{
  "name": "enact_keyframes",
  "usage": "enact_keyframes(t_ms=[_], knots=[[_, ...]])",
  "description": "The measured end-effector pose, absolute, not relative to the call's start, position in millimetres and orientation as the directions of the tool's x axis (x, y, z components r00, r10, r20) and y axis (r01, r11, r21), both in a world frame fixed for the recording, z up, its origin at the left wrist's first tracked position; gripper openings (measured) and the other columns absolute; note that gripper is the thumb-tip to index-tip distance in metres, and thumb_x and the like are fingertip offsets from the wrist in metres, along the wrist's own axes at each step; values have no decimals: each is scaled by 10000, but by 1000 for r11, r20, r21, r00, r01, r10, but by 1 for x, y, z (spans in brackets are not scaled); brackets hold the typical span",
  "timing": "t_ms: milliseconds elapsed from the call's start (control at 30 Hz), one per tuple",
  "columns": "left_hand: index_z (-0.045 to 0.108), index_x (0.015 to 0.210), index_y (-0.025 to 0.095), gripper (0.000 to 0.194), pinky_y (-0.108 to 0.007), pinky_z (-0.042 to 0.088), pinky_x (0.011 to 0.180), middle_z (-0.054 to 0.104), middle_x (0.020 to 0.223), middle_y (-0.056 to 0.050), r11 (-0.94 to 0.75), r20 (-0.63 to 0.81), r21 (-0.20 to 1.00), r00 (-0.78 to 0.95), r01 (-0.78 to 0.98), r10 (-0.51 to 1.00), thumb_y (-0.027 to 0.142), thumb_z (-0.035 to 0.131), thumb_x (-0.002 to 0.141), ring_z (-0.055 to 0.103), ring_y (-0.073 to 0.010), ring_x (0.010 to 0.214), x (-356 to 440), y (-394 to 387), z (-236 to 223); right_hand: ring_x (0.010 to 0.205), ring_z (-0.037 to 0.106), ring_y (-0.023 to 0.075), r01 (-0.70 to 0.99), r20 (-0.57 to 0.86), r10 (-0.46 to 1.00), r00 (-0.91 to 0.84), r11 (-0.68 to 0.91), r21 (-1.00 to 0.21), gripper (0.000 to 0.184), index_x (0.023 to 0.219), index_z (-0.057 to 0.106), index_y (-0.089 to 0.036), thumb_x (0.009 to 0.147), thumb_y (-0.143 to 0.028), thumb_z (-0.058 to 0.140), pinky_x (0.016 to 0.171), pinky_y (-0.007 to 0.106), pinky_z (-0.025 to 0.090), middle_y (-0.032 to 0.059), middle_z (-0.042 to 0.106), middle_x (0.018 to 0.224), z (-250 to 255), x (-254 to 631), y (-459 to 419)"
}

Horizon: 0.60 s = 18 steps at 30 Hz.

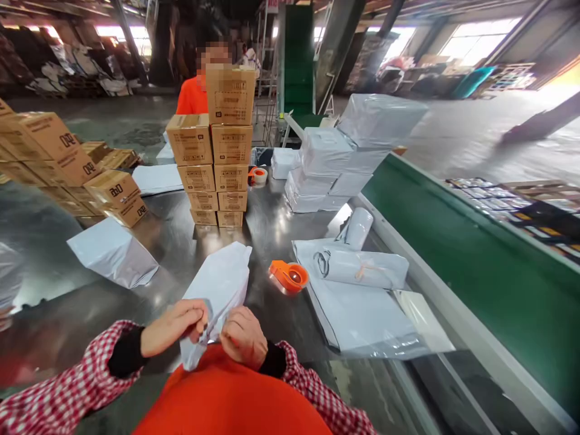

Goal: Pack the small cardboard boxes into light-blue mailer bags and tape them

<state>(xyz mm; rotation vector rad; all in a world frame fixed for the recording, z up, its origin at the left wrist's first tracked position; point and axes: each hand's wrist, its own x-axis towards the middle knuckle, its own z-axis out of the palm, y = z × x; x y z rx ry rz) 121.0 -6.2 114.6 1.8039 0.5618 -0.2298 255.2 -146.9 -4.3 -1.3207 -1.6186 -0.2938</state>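
Head view, and here's the bag [222,272], pale plastic, lying on the bench [272,223] right in front of the body, its near end coming up to the orange clothing. The left hand [174,326] has a firm pinch on the film at that near end, fingers folded over a gathered bit. The right hand [244,338] is curled at the bag's near right edge; its fingertips are tucked away, so I can't tell whether it has plastic in them.

How will it handle? Soft, thin-skinned, quite slippery on that shiny bench, I'd judge, and creasing at a touch. The body looks puffed, but whether there's something inside, and so how heavy it is, I can't tell. Best hold: both edges of the near end, or from beneath if it's loaded.

Long axis now: it runs away from the body, leaning a little right, far end towards the carton stack [233,145] beyond the bag. Just right of the bag, an orange tape dispenser [281,272]; farther right, flat bags [357,320] with rolled bags [367,269] on top. Left of the bag, a wrapped parcel [111,254].
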Motion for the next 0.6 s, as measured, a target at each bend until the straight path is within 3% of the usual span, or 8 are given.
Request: enact_keyframes(t_ms=[67, 133, 200, 267, 367, 467, 533, 600], knots=[[428, 645, 219, 465, -291, 302, 603, 472, 589, 22, -482, -330, 737, 874, 474, 356, 591, 319, 901, 410, -142, 579, 136, -3, 125, 773, 540, 156, 854, 782, 617, 89, 357, -378, 116, 783, 558, -190, 893, -180, 526, 707, 295, 442, 19, 628, 739, -5, 255, -146], [436, 650, 219, 490, -296, 280, 595, 485, 594, 21, -698, -221, 525, 870, 487, 441, 657, 401, 866, 426, -148, 574, 162, -2, 128, 811, 548, 159, 860, 791, 607, 79, 360, -362, 80, 812, 561, -191, 890, -189, 544, 730, 303, 425, 17, 650, 771, -8, 254, -143], [484, 702, 219, 480, -301, 281, 587, 554, 644, -7, -793, -191, 351, 867, 498, 459, 686, 498, 808, 498, -176, 607, 190, -3, 122, 807, 557, 159, 874, 790, 610, 54, 354, -333, 70, 819, 559, -195, 886, -215, 569, 725, 311, 406, 9, 665, 774, -15, 253, -141], [484, 680, 218, 435, -309, 292, 579, 588, 661, -43, -842, -205, 259, 878, 474, 432, 632, 554, 792, 556, -208, 639, 214, -4, 108, 805, 577, 157, 891, 768, 640, 37, 327, -315, 82, 821, 559, -203, 884, -248, 584, 730, 320, 402, 6, 677, 780, -24, 251, -140], [400, 566, 228, 412, -301, 321, 559, 531, 545, -22, -849, -281, 357, 912, 389, 299, 525, 532, 818, 551, -189, 570, 228, 4, 87, 802, 608, 151, 897, 758, 652, 18, 325, -301, 133, 837, 567, -217, 885, -338, 593, 749, 331, 420, -5, 685, 776, -34, 251, -138], [360, 591, 242, 500, -267, 323, 470, 454, 431, 38, -657, -460, 611, 874, 441, 159, 685, 439, 811, 463, -142, 413, 225, 21, 75, 804, 622, 155, 882, 767, 641, 23, 349, -318, 274, 872, 583, -218, 862, -490, 610, 796, 341, 459, 2, 680, 777, -36, 255, -137], [372, 633, 244, 573, -249, 312, 436, 456, 412, 55, -500, -522, 710, 847, 495, 97, 800, 405, 767, 426, -124, 375, 219, 30, 73, 870, 629, 176, 863, 776, 628, 65, 355, -360, 355, 915, 601, -209, 855, -559, 589, 880, 367, 482, 30, 679, 830, -30, 260, -139], [390, 648, 236, 604, -240, 308, 437, 460, 418, 59, -410, -510, 766, 856, 495, 81, 832, 424, 743, 417, -111, 382, 212, 32, 75, 985, 617, 203, 827, 776, 608, 169, 340, -447, 350, 981, 616, -194, 888, -522, 534, 953, 396, 483, 74, 670, 953, -23, 266, -143]])
